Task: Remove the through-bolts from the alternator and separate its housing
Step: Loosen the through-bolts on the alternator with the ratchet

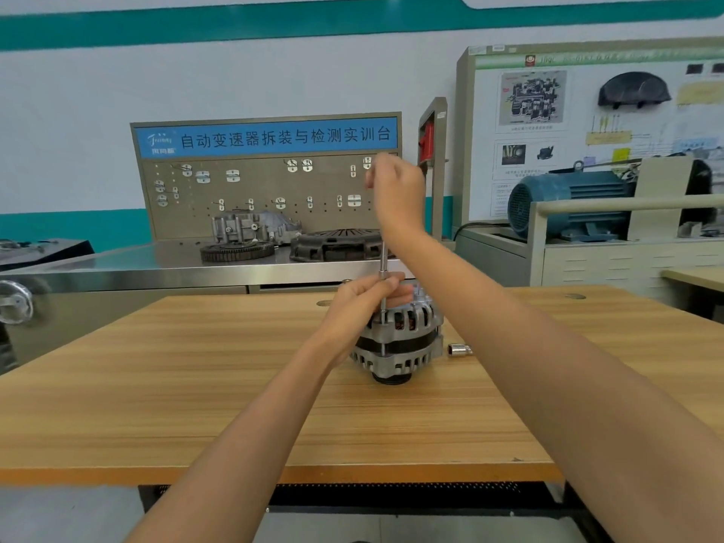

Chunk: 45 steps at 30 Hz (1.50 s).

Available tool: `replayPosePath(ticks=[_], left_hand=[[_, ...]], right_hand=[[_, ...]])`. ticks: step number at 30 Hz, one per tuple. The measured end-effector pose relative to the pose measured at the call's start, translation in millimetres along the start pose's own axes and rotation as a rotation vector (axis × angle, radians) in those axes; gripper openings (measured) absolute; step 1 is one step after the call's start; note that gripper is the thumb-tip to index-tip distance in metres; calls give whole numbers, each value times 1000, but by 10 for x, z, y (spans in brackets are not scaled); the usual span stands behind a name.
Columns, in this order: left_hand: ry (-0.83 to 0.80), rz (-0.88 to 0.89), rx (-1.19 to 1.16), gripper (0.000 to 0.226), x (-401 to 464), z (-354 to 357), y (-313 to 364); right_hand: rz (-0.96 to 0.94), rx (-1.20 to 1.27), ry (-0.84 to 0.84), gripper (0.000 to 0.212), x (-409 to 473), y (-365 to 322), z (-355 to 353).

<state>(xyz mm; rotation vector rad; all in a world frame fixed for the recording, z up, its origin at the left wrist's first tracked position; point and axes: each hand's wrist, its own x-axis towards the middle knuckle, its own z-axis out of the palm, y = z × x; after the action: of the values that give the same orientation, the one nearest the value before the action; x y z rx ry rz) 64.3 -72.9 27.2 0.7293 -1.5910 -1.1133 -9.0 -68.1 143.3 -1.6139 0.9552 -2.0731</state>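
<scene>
1. Alternator (397, 339) standing pulley-down near the middle of a wooden table (196, 405).
2. Left hand (362, 303) gripping the alternator's top, fingers curled round a thin upright driver shaft (383, 276).
3. Right hand (395, 190) raised high, clenched over the shaft's upper end.
4. Small metal socket (459, 349) lying just right of the alternator.

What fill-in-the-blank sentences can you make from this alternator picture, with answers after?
1. The alternator stands on a ____ table.
2. The right hand grips the top of a long driver, held ____.
3. The left hand pinches the driver's ____.
4. A loose socket lies to the alternator's ____.

Answers: wooden; upright; shaft; right
</scene>
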Motion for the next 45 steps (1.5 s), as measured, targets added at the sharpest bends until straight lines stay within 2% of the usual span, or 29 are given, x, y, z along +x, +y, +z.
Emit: replayPosePath(ticks=[3,5,7,9,11,12,13,14,16,18,20,22,25,28,30,31,32,33,35,38,41,43,45], left_hand=[[-12,-6,-21,16,-2,-6,1],[-19,-5,-40,16,2,-34,-12],[-13,0,-44,18,4,-45,-17],[-1,15,-32,19,-1,-42,-25],[19,42,-1,17,-5,-29,-34],[32,54,15,17,-9,-21,-33],[43,59,27,18,-13,-11,-29],[49,60,34,18,-13,-4,-25],[49,55,26,18,-10,-6,-25],[34,36,2,23,-4,-24,-26],[18,18,-32,26,3,-37,-23],[6,23,-49,27,4,-43,-33],[2,29,-52,26,-12,-47,-38],[8,41,-29,27,-12,-55,-39],[26,54,-16,23,-5,-52,-50],[42,58,-6,19,1,-51,-62],[62,66,7,20,4,-46,-69],[84,73,18,30,13,-48,-84],[105,79,29,42,18,-38,-103],[80,80,6,39,15,-35,-94],[20,65,-33,22,11,-79,-52],[-12,32,-60,18,20,-105,-37],[-28,5,-75,19,30,-118,-28]], right_hand=[[235,328,-80,36,75,-63,-66],[274,469,-120,35,71,-89,-73],[219,379,-123,34,28,-96,-43],[-4,-20,-112,28,-59,-39,-9],[-289,-657,-43,10,-149,79,-11],[-370,-924,28,24,-173,152,-8],[-392,-1077,80,35,-181,205,-1],[-401,-1104,128,39,-185,197,6],[-389,-939,103,29,-148,170,28],[-314,-581,-10,9,-100,94,48],[-136,-185,-102,28,-37,31,46],[73,162,-153,36,7,-39,29],[221,404,-185,39,37,-80,8],[106,282,-98,35,-54,-66,59],[-127,-110,-47,25,-147,-19,74],[-250,-410,-13,14,-181,25,72],[-341,-701,35,13,-212,74,71],[-387,-928,77,26,-238,128,72],[-400,-1066,123,38,-270,138,83],[-359,-954,109,31,-231,91,116],[-322,-623,27,17,-168,35,119],[-229,-296,-13,34,-115,-4,82],[-32,-1,-44,41,-26,-44,15]])
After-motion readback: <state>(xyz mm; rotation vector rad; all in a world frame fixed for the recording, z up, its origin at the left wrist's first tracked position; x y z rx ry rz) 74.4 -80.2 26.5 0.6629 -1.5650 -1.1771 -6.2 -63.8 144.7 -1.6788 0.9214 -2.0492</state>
